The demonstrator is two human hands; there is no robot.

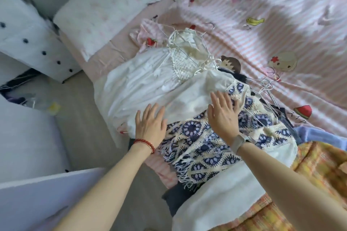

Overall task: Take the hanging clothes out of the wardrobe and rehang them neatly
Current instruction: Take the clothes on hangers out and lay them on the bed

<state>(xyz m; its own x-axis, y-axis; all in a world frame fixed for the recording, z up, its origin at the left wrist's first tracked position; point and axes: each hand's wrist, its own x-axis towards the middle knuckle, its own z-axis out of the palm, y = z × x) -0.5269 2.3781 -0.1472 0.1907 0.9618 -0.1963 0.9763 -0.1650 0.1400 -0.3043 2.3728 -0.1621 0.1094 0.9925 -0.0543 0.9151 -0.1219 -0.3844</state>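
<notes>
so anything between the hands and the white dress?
Nothing visible. Left hand and right hand both lie flat, fingers straight, on the white dress, which tops the pile over the crochet top.

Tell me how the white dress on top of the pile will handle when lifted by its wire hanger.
The white dress looks thin and creased, so it will probably hang floppy and feel light. Its skirt spills over the bed edge, so it may drag. The thin wire hanger could let the narrow straps slip off if tilted.
</notes>
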